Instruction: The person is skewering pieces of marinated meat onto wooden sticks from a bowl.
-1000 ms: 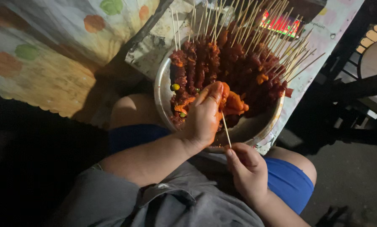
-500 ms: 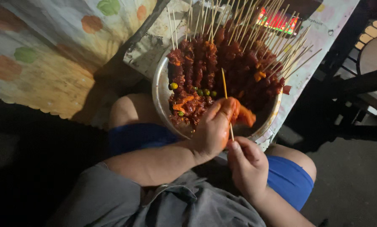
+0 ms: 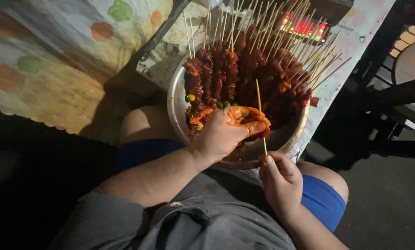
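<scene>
A round metal bowl (image 3: 176,99) rests on my lap, piled with red marinated meat skewers (image 3: 237,74) whose bamboo sticks fan out toward the far side. My left hand (image 3: 226,132), smeared with orange marinade, is closed around a piece of meat (image 3: 264,133) over the bowl's near rim. My right hand (image 3: 279,178) pinches the lower end of a thin bamboo skewer (image 3: 259,99) that stands upright and passes by the left hand's fingers. A few small green peas (image 3: 190,97) lie among the meat at the bowl's left side.
A cloth with orange and green flower prints (image 3: 54,69) covers the surface at the left. A newspaper-covered table (image 3: 355,41) lies behind the bowl. A dark wooden chair (image 3: 404,74) stands at the right. My knees in blue shorts (image 3: 323,199) are under the bowl.
My left hand has drawn back from the meat pile to the near rim with a piece of meat. The skewer now stands upright through the left hand's fingers, its tip higher than before.
</scene>
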